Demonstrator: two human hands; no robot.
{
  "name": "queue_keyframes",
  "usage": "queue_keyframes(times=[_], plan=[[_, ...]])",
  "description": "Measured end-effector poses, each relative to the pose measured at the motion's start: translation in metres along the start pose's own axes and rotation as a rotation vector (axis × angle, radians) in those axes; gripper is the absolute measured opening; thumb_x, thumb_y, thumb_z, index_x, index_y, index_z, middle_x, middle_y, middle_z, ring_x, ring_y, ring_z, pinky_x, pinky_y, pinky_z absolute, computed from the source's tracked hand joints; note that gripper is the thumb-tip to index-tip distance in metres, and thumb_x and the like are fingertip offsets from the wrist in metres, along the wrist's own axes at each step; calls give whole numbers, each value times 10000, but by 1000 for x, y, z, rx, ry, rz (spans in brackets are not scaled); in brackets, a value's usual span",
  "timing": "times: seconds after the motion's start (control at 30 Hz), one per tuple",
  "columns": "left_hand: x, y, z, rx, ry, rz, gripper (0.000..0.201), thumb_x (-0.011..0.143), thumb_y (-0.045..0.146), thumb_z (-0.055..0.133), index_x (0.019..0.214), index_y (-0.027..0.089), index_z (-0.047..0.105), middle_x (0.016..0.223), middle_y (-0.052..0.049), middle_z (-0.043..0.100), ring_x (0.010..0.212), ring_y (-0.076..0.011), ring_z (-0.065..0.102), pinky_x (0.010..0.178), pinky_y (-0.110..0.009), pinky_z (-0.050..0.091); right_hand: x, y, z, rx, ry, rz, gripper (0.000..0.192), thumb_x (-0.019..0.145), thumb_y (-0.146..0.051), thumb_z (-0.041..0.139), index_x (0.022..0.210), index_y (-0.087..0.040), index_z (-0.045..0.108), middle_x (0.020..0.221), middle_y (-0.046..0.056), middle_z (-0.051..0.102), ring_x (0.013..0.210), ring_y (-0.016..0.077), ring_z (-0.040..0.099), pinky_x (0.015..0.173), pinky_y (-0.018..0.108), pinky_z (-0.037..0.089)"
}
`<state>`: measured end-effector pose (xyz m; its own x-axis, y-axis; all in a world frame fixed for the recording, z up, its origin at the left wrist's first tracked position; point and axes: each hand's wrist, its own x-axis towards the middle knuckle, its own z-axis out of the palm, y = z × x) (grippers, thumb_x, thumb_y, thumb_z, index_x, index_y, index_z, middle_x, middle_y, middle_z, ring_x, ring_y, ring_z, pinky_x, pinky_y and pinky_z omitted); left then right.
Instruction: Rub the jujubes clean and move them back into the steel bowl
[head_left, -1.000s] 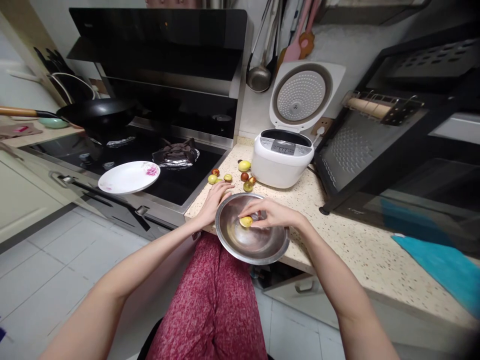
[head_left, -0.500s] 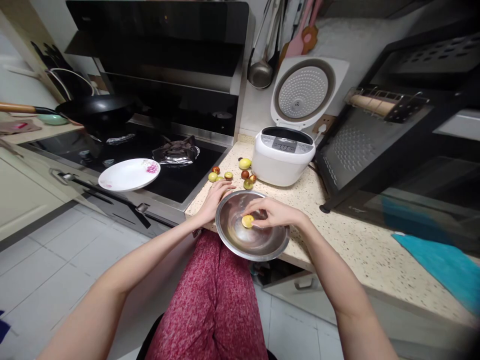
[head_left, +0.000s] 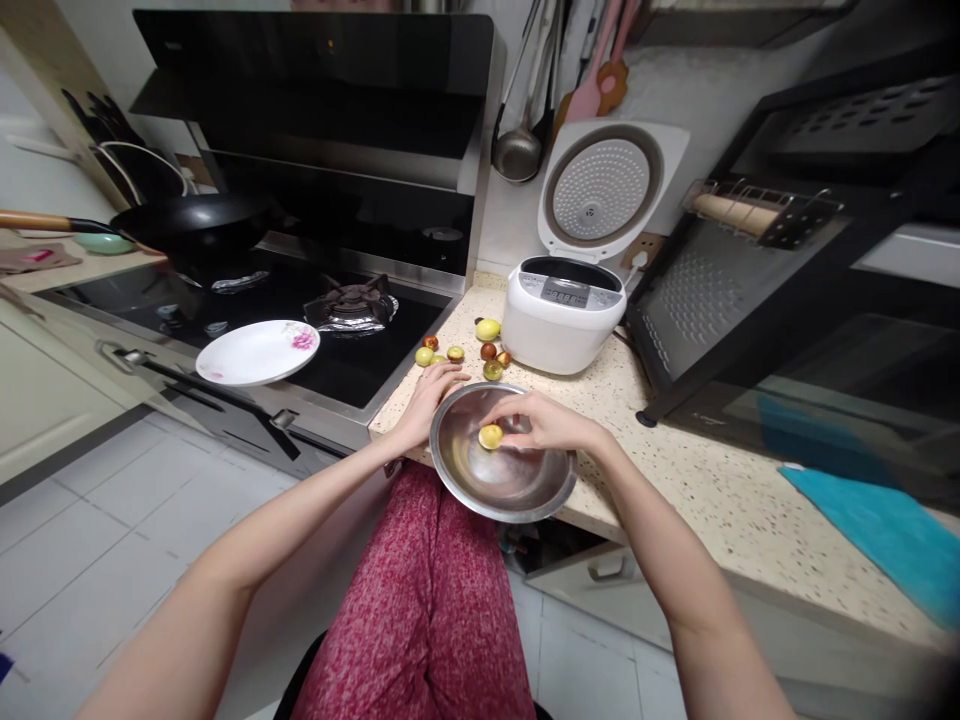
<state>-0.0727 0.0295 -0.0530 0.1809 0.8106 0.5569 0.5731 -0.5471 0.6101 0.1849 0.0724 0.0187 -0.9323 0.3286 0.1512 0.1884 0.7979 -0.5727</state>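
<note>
The right hand reaches into the steel bowl at the bench's front edge near its left corner, fingers pinching a small yellow-green fruit over the bowl's middle. The left hand rests against the bowl's left rim, fingers loosely together, their tips partly hidden behind it. More small fruits lie on the bench behind the bowl, beside the rice cooker.

Six small fruits show in all: one yellow fruit inside the single steel bowl, and five more loose on the bench at 12 o'clock from the bowl. There is one white plate, one rice cooker, one black wok and one ladle.
</note>
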Motion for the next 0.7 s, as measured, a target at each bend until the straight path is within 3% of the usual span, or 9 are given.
queue_keyframes(times=[0.3, 0.37, 0.53, 0.6, 0.7], plan=[[0, -3, 1, 6, 3, -2, 293, 1027, 333, 563, 1278, 259, 692, 1419, -127, 586, 1396, -309, 501, 1222, -545, 395, -1, 3, 1, -41, 62, 44, 314, 933, -316, 727, 1235, -245, 773, 1209, 73, 795, 1040, 254, 753, 943, 394, 565], [-1, -3, 1, 6, 1, -1, 295, 1021, 326, 569, 1280, 258, 693, 1419, -127, 586, 1394, -311, 503, 1222, -545, 395, -2, 6, -2, 3, 146, 29, 300, 951, -333, 701, 1230, -250, 774, 1221, 67, 792, 1070, 254, 749, 963, 397, 569], [-1, -5, 3, 8, 6, -13, 299, 1022, 330, 568, 1286, 263, 690, 1430, -123, 580, 1406, -313, 499, 1233, -547, 383, -1, 30, -8, -98, 532, 40, 286, 1032, -302, 554, 1210, -248, 770, 1179, 84, 786, 1088, 263, 722, 990, 435, 558], [-1, -5, 4, 7, 14, -15, 296, 1023, 338, 569, 1282, 264, 690, 1429, -122, 582, 1405, -312, 502, 1232, -543, 385, 0, 46, -8, -185, 590, 55, 320, 1046, -270, 506, 1252, -248, 750, 1180, 96, 775, 1090, 269, 703, 989, 448, 554], [-1, -6, 5, -2, 20, 1, 302, 1026, 345, 568, 1288, 250, 683, 1433, -130, 580, 1405, -312, 502, 1232, -539, 387, 2, 67, -5, -301, 573, 85, 366, 1049, -240, 474, 1325, -235, 713, 1225, 114, 752, 1128, 289, 665, 997, 471, 552]])
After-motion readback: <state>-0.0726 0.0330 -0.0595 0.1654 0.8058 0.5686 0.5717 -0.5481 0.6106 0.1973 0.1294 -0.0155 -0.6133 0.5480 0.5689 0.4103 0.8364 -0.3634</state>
